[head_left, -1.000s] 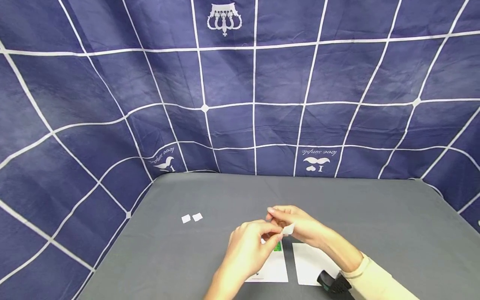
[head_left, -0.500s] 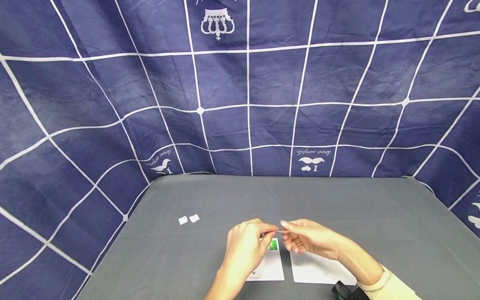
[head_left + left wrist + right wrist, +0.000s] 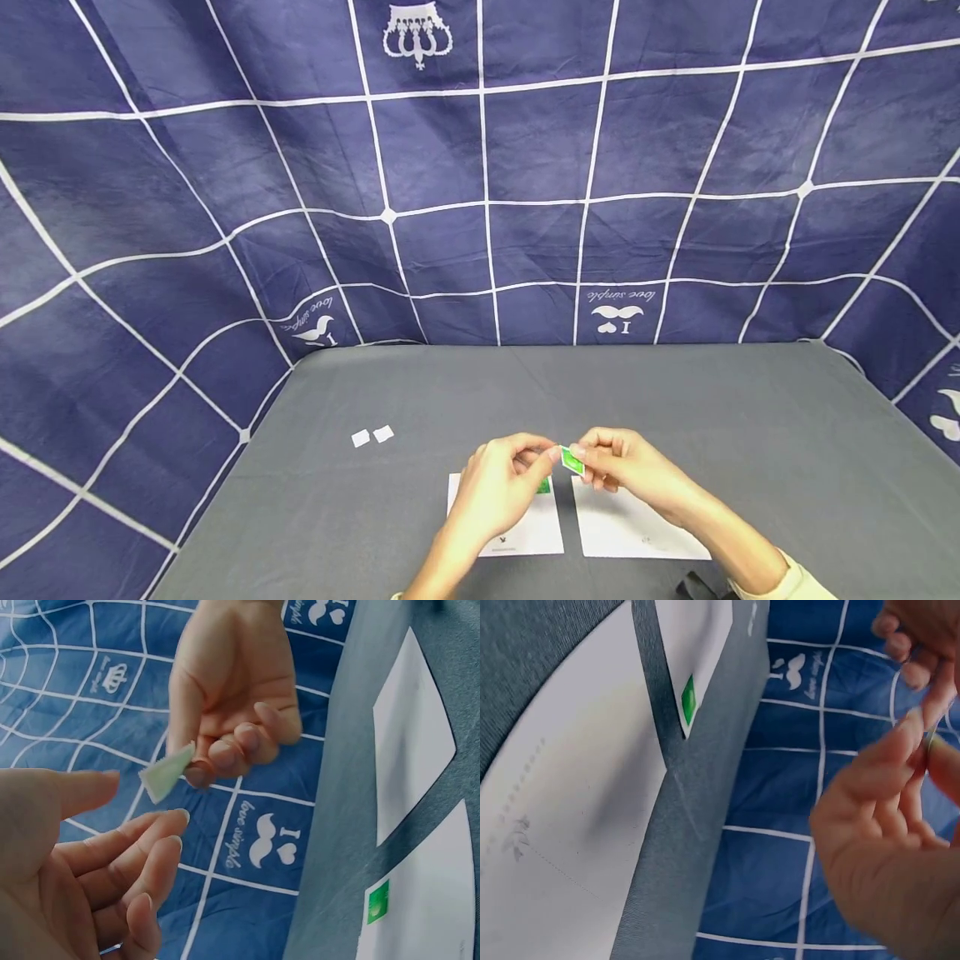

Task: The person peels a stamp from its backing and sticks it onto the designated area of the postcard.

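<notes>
A small green stamp (image 3: 573, 461) with a white border is pinched between the thumb and fingers of my right hand (image 3: 637, 473), above the gap between two white envelopes. Its pale back (image 3: 166, 774) faces the left wrist camera; in the right wrist view only its thin edge (image 3: 931, 736) shows. My left hand (image 3: 497, 487) is just left of the stamp. In the left wrist view that hand's thumb and fingers stand apart, clear of the stamp. Under the left hand lies the left envelope (image 3: 528, 529), bearing another green stamp (image 3: 379, 901) at its corner.
The right envelope (image 3: 626, 527) lies beneath my right forearm. Two small white paper pieces (image 3: 361, 438) sit farther left on the grey table (image 3: 420, 383). A blue curtain (image 3: 540, 150) with white lines rises behind the table. A black object (image 3: 697, 586) is beside the right sleeve.
The left hand pinched the small stamp a second ago, pale side showing. My right hand came to it, took hold, and the left let go. Its green face now shows in the head view.
</notes>
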A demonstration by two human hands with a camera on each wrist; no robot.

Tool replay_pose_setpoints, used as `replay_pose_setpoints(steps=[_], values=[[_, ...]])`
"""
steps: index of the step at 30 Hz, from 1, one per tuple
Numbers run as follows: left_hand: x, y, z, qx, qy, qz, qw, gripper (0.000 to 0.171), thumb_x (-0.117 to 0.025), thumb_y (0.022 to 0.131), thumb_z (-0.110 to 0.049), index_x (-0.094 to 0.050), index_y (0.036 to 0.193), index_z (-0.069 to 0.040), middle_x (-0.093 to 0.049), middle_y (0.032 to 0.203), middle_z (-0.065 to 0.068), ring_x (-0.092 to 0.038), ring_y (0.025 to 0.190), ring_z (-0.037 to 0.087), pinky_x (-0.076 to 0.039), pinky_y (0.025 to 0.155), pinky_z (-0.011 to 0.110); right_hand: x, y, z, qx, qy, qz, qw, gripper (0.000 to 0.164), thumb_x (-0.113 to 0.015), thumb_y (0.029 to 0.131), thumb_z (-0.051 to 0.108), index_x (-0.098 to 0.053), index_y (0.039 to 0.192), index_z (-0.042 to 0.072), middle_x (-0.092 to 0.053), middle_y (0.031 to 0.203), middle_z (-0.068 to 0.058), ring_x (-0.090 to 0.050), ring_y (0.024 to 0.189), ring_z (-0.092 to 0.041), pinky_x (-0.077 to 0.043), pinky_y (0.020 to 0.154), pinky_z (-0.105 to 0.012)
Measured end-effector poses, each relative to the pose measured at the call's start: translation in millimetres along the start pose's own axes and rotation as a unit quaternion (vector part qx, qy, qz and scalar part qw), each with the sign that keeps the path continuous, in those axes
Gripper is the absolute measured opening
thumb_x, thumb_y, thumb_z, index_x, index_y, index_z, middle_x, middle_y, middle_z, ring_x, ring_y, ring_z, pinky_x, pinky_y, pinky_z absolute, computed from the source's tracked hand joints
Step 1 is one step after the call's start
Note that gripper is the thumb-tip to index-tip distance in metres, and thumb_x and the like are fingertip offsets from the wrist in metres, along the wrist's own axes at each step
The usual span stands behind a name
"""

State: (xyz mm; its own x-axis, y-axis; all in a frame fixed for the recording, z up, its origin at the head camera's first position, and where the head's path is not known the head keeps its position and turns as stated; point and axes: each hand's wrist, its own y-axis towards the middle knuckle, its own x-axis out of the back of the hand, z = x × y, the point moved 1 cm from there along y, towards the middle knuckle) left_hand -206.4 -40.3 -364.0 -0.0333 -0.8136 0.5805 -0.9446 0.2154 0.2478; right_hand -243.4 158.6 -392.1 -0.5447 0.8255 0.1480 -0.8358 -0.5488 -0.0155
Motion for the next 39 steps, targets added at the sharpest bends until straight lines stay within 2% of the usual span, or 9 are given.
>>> replay_pose_setpoints(steps=[2,5,12,18,21,28,32,36,39], values=[[-1.8,0.7,1.1,0.018,-0.022,0.016,0.9995,0.020,-0.067,0.088,-0.035,-0.074,0.093,-0.018,-0.065,0.074,-0.015,-0.059,0.066,0.000,-0.045,0.057,0.024,-2,-5,2,0.013,-0.043,-0.038,0.998,0.021,-0.058,0.095,0.020,-0.060,0.090,0.000,-0.059,0.071,-0.001,-0.052,0.062,-0.008,-0.041,0.054,-0.021],[-4.5,0.6,2.3,0.026,-0.033,0.032,0.9986,0.013,-0.071,0.085,-0.031,-0.074,0.087,-0.019,-0.066,0.076,-0.015,-0.057,0.063,0.001,-0.044,0.055,0.023,-6,-10,4,0.025,-0.073,-0.065,0.995,0.021,-0.059,0.095,0.020,-0.060,0.090,0.000,-0.059,0.070,-0.002,-0.054,0.062,-0.009,-0.042,0.054,-0.022],[-11.0,-0.1,4.8,0.012,-0.086,0.066,0.9940,0.006,-0.068,0.087,-0.015,-0.073,0.087,-0.011,-0.069,0.074,-0.006,-0.059,0.062,0.003,-0.043,0.053,0.021,-6,-21,1,0.042,-0.086,-0.064,0.993,0.017,-0.059,0.095,0.018,-0.062,0.089,0.003,-0.060,0.073,-0.002,-0.057,0.065,-0.013,-0.046,0.057,-0.026],[-15.7,-0.3,8.3,0.013,-0.095,0.115,0.9888,0.006,-0.066,0.088,-0.011,-0.072,0.086,-0.010,-0.068,0.072,-0.004,-0.062,0.065,0.004,-0.044,0.057,0.020,-6,-30,-3,0.096,-0.164,-0.072,0.979,0.006,-0.065,0.092,0.016,-0.062,0.091,0.011,-0.060,0.073,0.002,-0.057,0.063,-0.011,-0.047,0.057,-0.026],[-17.3,-0.1,10.5,0.018,-0.099,0.135,0.9857,0.006,-0.066,0.088,-0.009,-0.071,0.085,-0.009,-0.069,0.073,-0.002,-0.062,0.066,0.005,-0.044,0.059,0.020,-8,-31,-5,0.109,-0.166,-0.074,0.977,0.008,-0.068,0.089,0.016,-0.064,0.095,0.011,-0.063,0.075,0.001,-0.059,0.063,-0.011,-0.047,0.056,-0.025],[-14.5,4.1,15.3,-0.005,-0.101,0.161,0.9818,0.007,-0.066,0.088,-0.010,-0.072,0.086,-0.008,-0.068,0.074,-0.002,-0.059,0.066,0.003,-0.045,0.060,0.020,-6,-35,-12,0.137,-0.091,-0.055,0.985,0.005,-0.068,0.086,0.003,-0.068,0.089,0.006,-0.068,0.074,-0.007,-0.063,0.065,-0.013,-0.052,0.057,-0.029],[-9.1,8.1,16.2,-0.021,-0.091,0.130,0.9871,0.008,-0.066,0.089,-0.013,-0.073,0.089,-0.007,-0.069,0.076,0.002,-0.060,0.066,0.004,-0.046,0.059,0.022,0,-38,-14,0.113,-0.073,-0.080,0.988,0.004,-0.066,0.088,0.004,-0.067,0.091,0.002,-0.066,0.074,-0.003,-0.061,0.064,-0.012,-0.050,0.056,-0.029],[-11.8,8.6,16.7,-0.015,-0.074,0.106,0.9916,0.011,-0.064,0.091,-0.015,-0.072,0.092,-0.008,-0.069,0.079,-0.003,-0.061,0.068,0.005,-0.046,0.059,0.022,10,-42,-15,0.034,-0.067,-0.138,0.988,0.014,-0.066,0.089,0.012,-0.065,0.094,-0.002,-0.064,0.073,-0.004,-0.056,0.062,-0.010,-0.044,0.053,-0.026],[-20.8,5.7,16.7,-0.012,-0.036,0.115,0.9927,0.010,-0.064,0.091,-0.019,-0.072,0.092,-0.012,-0.066,0.079,-0.011,-0.059,0.071,0.003,-0.045,0.061,0.022,21,-45,-16,-0.028,-0.064,-0.184,0.981,0.019,-0.068,0.088,0.017,-0.065,0.094,-0.001,-0.065,0.073,-0.009,-0.055,0.061,-0.012,-0.041,0.052,-0.026]])
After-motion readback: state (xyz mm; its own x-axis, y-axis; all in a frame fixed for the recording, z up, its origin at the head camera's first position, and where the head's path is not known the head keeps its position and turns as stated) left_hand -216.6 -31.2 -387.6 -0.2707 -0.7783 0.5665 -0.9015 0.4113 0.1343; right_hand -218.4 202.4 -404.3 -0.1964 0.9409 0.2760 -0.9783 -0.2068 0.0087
